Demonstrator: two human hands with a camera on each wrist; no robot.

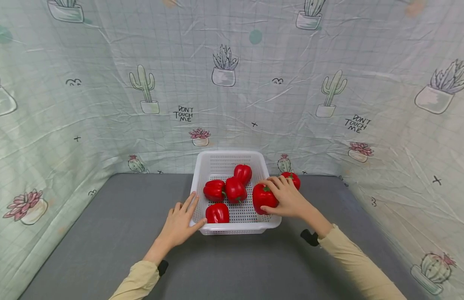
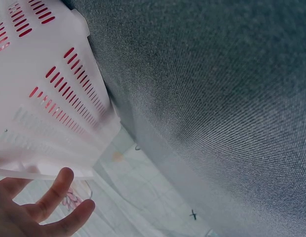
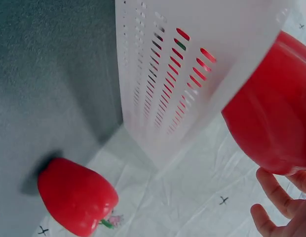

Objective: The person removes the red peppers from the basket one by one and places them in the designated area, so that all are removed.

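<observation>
Red, glossy: one bell pepper (image 1: 263, 202), which we are gripping in our right hand (image 1: 290, 201), fingers curled round it, at the right side of one white plastic basket (image 1: 239, 226). Left hand (image 1: 180, 221): we are resting it on the basket's left rim, fingers spread. Hazards, as we are judging them: slick skin could cause a slip; bumping the rim could skid the basket. Outward, we are counting four peppers (image 1: 235, 190) inside, one outside pepper (image 1: 294, 180) beyond the right hand, six altogether; one grey table (image 1: 116, 233).
</observation>
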